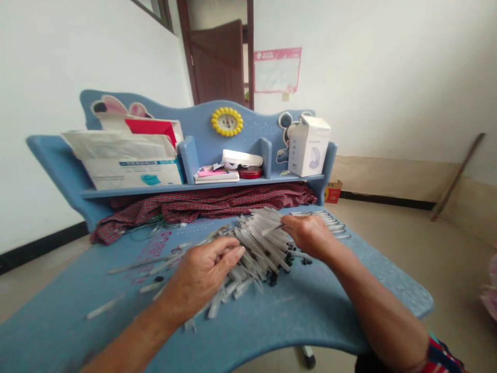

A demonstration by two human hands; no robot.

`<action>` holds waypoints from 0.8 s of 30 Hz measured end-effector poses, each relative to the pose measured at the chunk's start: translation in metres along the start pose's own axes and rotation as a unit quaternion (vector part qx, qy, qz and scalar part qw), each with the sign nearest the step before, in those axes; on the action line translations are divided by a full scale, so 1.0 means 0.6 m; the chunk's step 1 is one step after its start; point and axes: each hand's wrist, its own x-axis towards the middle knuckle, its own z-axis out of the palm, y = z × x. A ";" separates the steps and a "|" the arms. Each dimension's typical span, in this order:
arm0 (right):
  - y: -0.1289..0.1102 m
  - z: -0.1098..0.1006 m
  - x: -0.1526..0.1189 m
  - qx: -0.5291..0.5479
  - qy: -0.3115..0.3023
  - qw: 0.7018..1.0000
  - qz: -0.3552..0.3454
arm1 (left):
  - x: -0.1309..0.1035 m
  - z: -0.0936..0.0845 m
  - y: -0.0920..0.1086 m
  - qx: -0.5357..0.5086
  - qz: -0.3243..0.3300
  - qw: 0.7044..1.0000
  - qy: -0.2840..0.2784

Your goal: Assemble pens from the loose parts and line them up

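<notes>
A heap of thin translucent strips (262, 243) lies at the middle of the blue desk, with small black pieces (273, 278) along its near right edge. My left hand (205, 269) is at the heap's left side, thumb and fingers closed together; what they hold, if anything, is too small to make out. At the heap's right side, my right hand (306, 233) pinches the end of a thin translucent strip (273, 228). Behind my right hand lies a row of slim silvery sticks (330, 223). Loose strips (104, 307) are scattered on the left of the desk.
A blue shelf (233, 181) at the desk's back holds a mask box (132, 171), a flower-shaped clock (227, 122), papers, a red round tin (250, 172) and a white box (309, 147). Checked cloth (202, 202) is bunched below it.
</notes>
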 end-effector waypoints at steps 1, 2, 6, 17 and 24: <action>0.022 0.000 0.003 -0.012 -0.014 0.999 0.040 | 0.001 -0.002 -0.003 0.012 0.000 1.000 0.004; 0.044 0.002 0.005 -0.022 -0.024 0.997 0.069 | 0.001 -0.003 -0.004 0.024 0.001 1.000 0.005; 0.118 0.019 0.008 -0.035 -0.083 0.986 0.138 | 0.001 -0.003 -0.005 0.058 0.012 0.998 -0.012; 0.150 0.045 0.010 -0.021 -0.149 0.972 0.181 | 0.002 0.002 -0.012 0.075 0.026 0.997 -0.023; 0.149 0.053 0.013 -0.023 -0.158 0.968 0.192 | 0.002 -0.002 -0.011 0.067 0.019 0.998 -0.013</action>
